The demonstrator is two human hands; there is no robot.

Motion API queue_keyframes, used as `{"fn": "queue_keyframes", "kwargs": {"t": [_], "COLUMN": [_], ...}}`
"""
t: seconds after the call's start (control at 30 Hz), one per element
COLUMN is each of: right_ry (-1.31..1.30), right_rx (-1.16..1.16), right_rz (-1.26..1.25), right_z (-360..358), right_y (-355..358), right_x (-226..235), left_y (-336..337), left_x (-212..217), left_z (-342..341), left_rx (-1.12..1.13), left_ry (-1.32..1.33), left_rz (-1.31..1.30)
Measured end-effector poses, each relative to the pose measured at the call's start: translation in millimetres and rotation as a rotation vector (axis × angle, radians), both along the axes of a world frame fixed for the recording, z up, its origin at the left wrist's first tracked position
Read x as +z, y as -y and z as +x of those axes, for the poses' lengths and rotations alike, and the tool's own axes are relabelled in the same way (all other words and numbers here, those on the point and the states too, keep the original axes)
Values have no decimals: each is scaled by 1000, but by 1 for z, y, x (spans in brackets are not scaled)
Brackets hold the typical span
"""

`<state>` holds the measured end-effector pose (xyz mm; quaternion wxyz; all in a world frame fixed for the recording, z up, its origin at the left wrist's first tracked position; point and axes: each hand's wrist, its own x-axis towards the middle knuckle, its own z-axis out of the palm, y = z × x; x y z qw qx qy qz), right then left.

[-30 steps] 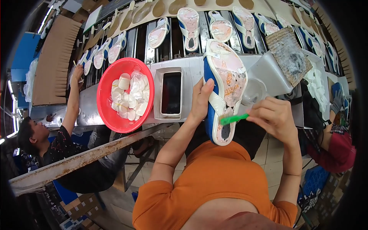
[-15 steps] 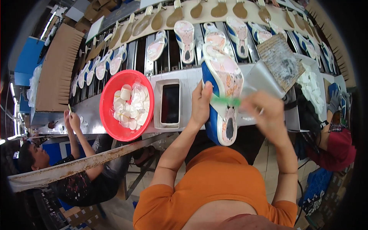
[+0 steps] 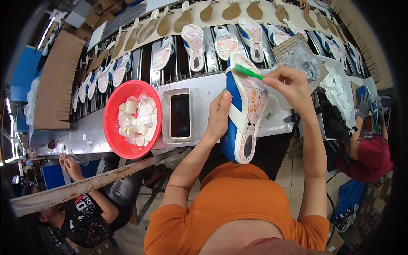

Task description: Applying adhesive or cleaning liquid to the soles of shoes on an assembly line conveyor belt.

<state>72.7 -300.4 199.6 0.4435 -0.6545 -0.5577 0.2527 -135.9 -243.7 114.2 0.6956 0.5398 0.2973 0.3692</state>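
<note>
While left hand (image 3: 218,119) steadies sandal (image 3: 244,111), right hand (image 3: 290,87) brushes.

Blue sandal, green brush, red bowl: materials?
Blue sandal: likely foam or rubber sole, matte blue edge, pale pinkish insole with a white strap. Green brush: looks like plastic, glossy and evenly coloured. Red bowl: probably plastic, smooth shiny rim; it holds clear-wrapped white pieces.

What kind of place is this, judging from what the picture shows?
Most likely a shoe factory line. The left hand holds a blue sandal, the right hand brushes it with a green brush, and rows of sandals lie on a conveyor.
</note>
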Motion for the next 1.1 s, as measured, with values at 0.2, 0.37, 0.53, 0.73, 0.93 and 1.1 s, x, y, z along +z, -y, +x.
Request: {"fn": "queue_keyframes", "kwargs": {"t": [0.2,0.37,0.53,0.73,0.93,1.1], "right_ry": [-12,105,165,375,205,139], "right_rx": [324,9,340,596,363,441], "right_rz": [-122,10,49,38,113,169], "right_z": [-25,-34,-48,-50,-41,-44], "right_y": [65,50,64,65,61,55], "right_x": [-4,-4,4,13,7,12], "left_y": [-15,-24,-37,-41,-37,-45], "left_x": [-10,-16,-21,-15,-5,-5], "left_z": [-1,1,-2,7,6,-6], "left_rx": [111,135,185,66,-95,-119], "left_ry": [76,113,88,242,425,552], "left_rz": [-25,-2,-4,-189,-408,-432]}}
